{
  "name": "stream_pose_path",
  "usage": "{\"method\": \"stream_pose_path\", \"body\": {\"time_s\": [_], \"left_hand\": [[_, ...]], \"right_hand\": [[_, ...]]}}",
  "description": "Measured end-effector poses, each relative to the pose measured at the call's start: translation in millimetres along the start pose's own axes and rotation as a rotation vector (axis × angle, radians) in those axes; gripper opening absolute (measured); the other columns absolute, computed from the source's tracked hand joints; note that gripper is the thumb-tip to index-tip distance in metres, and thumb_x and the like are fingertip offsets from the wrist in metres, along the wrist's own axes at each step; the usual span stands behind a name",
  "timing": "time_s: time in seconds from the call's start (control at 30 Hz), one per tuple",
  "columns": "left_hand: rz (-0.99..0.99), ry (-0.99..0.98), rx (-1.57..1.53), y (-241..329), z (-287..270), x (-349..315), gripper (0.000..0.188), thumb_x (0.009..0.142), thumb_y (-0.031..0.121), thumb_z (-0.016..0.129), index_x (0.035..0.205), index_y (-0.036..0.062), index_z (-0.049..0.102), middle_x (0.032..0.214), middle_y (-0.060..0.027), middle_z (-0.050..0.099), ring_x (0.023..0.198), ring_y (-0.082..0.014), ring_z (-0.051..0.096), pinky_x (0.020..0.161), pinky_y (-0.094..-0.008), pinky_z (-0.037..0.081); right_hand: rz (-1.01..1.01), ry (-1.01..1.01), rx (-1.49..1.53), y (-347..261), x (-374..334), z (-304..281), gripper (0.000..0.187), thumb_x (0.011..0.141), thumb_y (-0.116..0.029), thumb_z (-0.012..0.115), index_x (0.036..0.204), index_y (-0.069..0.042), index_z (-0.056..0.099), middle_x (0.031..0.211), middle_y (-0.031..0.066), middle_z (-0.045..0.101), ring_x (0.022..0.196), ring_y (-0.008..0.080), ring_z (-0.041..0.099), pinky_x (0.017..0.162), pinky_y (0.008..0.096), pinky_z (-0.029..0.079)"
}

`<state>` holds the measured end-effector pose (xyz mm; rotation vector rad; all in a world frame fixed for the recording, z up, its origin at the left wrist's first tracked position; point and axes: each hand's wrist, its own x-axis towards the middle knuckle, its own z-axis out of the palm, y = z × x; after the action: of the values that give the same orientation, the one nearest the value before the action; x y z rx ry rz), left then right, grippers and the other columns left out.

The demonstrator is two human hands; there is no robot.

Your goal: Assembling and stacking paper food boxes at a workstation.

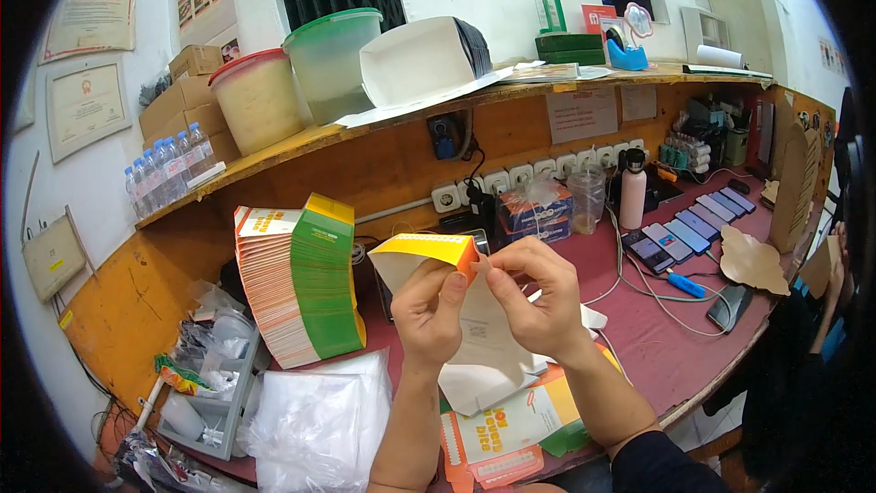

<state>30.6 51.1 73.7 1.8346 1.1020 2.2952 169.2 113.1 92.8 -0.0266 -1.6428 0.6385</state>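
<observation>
A partly folded paper food box (415, 250), yellow and orange outside and pale inside, is held up over the table. My left hand (431, 318) pinches its corner, thumb against the orange edge. Close beside it, my right hand (537, 299) is closed with thumb and forefinger on a small flap at the same corner. Below the hands, flat printed box blanks (502, 427) in white, yellow, green and orange lie near the table's front edge. To the left stands a tall nested stack of folded boxes (301, 283).
Clear plastic bags (315, 424) and a grey organizer tray (239, 402) are at the left. Several phones (692, 230) with cables, a pink bottle (632, 190) and a blue-orange box (535, 215) stand behind and right. A shelf (420, 102) overhangs the back. Another person's hand (835, 260) shows far right.
</observation>
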Motion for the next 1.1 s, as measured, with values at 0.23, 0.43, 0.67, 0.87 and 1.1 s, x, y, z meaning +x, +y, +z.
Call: {"method": "stream_pose_path", "body": {"time_s": [0.23, 0.43, 0.67, 0.87, 1.1], "left_hand": [[-0.012, -0.007, -0.172, -1, -3, -3, 0.016, 0.087, 0.002, 0.071, 0.099, -0.0069, 0.068, 0.094, -0.0103, 0.067, 0.085, -0.0131, 0.06, 0.074, -0.0236, 0.046], [0.066, 0.014, -0.245, -6, -4, -3, 0.017, 0.085, 0.0, 0.073, 0.099, -0.0046, 0.066, 0.097, -0.0113, 0.067, 0.089, -0.0134, 0.063, 0.077, -0.024, 0.049], [0.03, -0.002, -0.315, -10, -4, -3, 0.021, 0.081, -0.002, 0.076, 0.099, -0.0038, 0.065, 0.102, -0.012, 0.066, 0.095, -0.017, 0.064, 0.085, -0.0292, 0.052], [0.093, 0.054, -0.271, -14, -5, -6, 0.021, 0.082, 0.004, 0.077, 0.098, -0.0032, 0.065, 0.107, -0.012, 0.064, 0.101, -0.0188, 0.062, 0.091, -0.0314, 0.05], [0.001, -0.001, -0.446, 0, 6, -2, 0.05, 0.101, 0.039, 0.05, 0.125, -0.0039, 0.06, 0.131, -0.02, 0.055, 0.115, -0.0238, 0.054, 0.102, -0.0378, 0.041]], "right_hand": [[0.149, -0.036, 0.182, 1, -2, 1, 0.009, 0.085, 0.001, 0.064, 0.092, 0.003, 0.068, 0.085, 0.0095, 0.064, 0.07, 0.0145, 0.062, 0.06, 0.0249, 0.05], [0.036, -0.034, 0.081, -3, -1, 3, 0.007, 0.084, 0.002, 0.064, 0.09, 0.003, 0.068, 0.083, 0.0093, 0.064, 0.07, 0.0144, 0.063, 0.059, 0.0247, 0.051], [-0.013, -0.056, 0.018, -4, -1, 0, 0.008, 0.083, 0.003, 0.064, 0.09, 0.003, 0.069, 0.083, 0.0101, 0.065, 0.068, 0.0151, 0.065, 0.059, 0.025, 0.053], [-0.024, -0.119, 0.057, 0, -5, 6, 0.019, 0.083, -0.004, 0.067, 0.102, 0.0, 0.069, 0.104, 0.0162, 0.064, 0.085, 0.024, 0.067, 0.069, 0.0305, 0.055], [-0.139, -0.273, -0.215, 0, -6, 12, 0.063, 0.084, -0.017, 0.067, 0.142, -0.011, 0.046, 0.141, 0.0262, 0.041, 0.116, 0.0451, 0.052, 0.092, 0.0439, 0.05]]}}
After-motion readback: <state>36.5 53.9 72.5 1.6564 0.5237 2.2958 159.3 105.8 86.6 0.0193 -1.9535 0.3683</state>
